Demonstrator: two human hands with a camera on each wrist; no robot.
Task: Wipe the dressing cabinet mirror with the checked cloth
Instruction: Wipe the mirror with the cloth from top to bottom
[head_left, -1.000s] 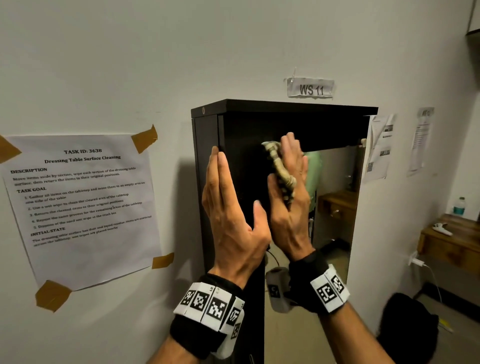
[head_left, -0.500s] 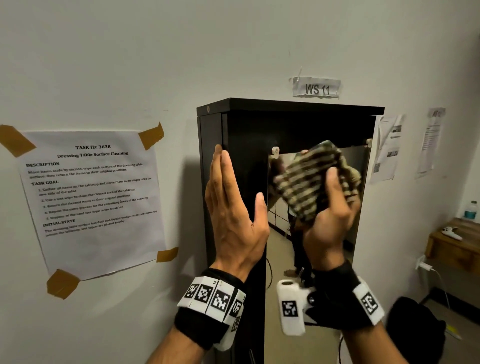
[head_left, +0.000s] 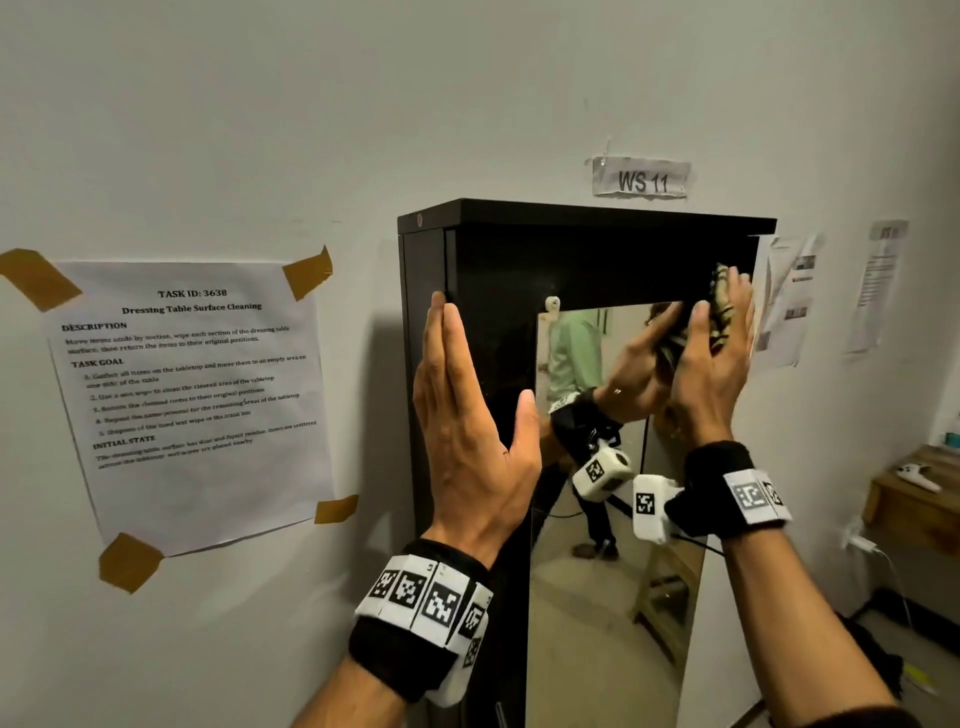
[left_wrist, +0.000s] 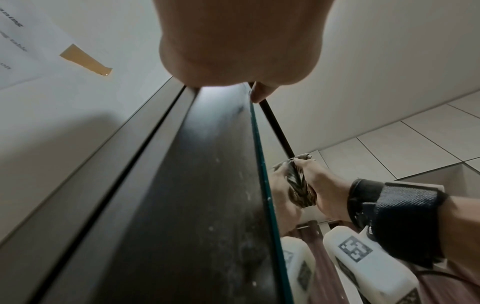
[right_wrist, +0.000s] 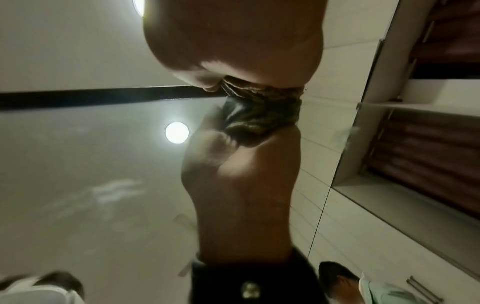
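While your right hand (head_left: 714, 364) bunches the checked cloth (head_left: 719, 306) against the mirror (head_left: 597, 597) at its top right corner, fingers curled round the wad, your left hand (head_left: 467, 426) lies flat and straight-fingered on the dark cabinet (head_left: 597, 249) frame at the mirror's left edge, holding nothing. Nearly all the glass runs downward below the cloth, its long axis vertical, so your right hand likely works down it.

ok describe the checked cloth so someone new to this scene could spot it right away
Find the tall black cabinet against the wall and the mirror on its front. At the mirror's top right corner, the right hand presses a bunched cloth on the glass; it is the only checked fabric there.
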